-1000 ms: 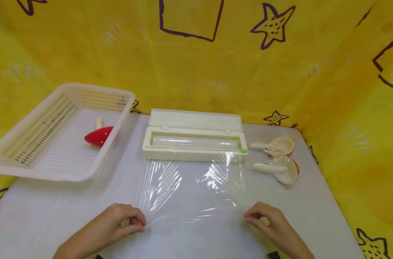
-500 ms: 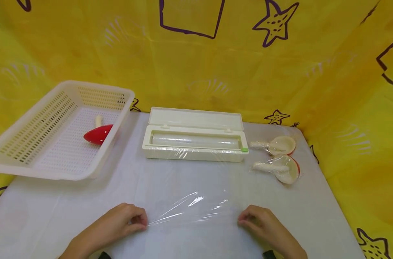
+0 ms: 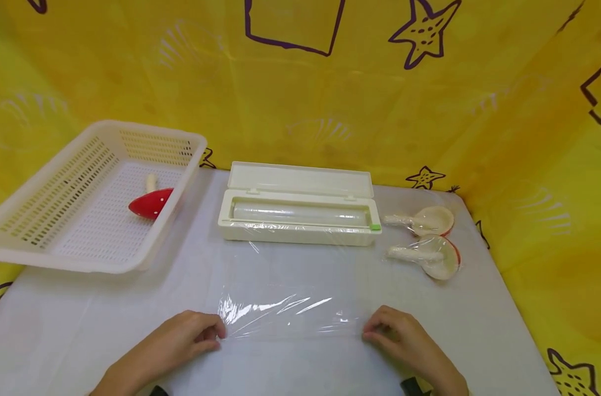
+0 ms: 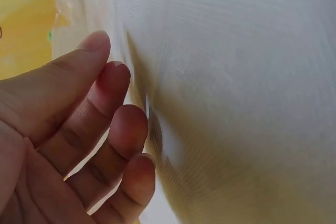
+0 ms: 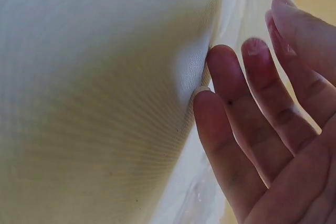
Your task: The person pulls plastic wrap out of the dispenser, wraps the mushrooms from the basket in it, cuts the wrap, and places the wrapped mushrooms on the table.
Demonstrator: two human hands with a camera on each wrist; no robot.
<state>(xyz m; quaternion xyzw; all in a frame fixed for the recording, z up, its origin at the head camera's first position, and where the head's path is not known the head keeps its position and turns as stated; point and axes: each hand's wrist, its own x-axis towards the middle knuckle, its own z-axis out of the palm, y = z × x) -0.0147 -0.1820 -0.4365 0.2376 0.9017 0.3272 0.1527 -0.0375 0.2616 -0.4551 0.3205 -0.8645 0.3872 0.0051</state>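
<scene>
A clear sheet of plastic wrap stretches from the roll in an open white wrap box toward the near side of the table. My left hand pinches its near left corner between thumb and forefinger, and my right hand pinches the near right corner. In the left wrist view the left hand has its fingertips close to the tablecloth. The right hand's fingers likewise sit right at the cloth in the right wrist view.
Two short-handled spoons, white inside with red outsides and covered in clear film, lie right of the box. At left stands a white slotted basket holding a red white-dotted spoon. A yellow patterned curtain hangs behind the table.
The wrap has gone from taut, raised folds near the box to lying lower, its bright creases now near my hands. My right hand has shifted slightly left, toward the other hand.
</scene>
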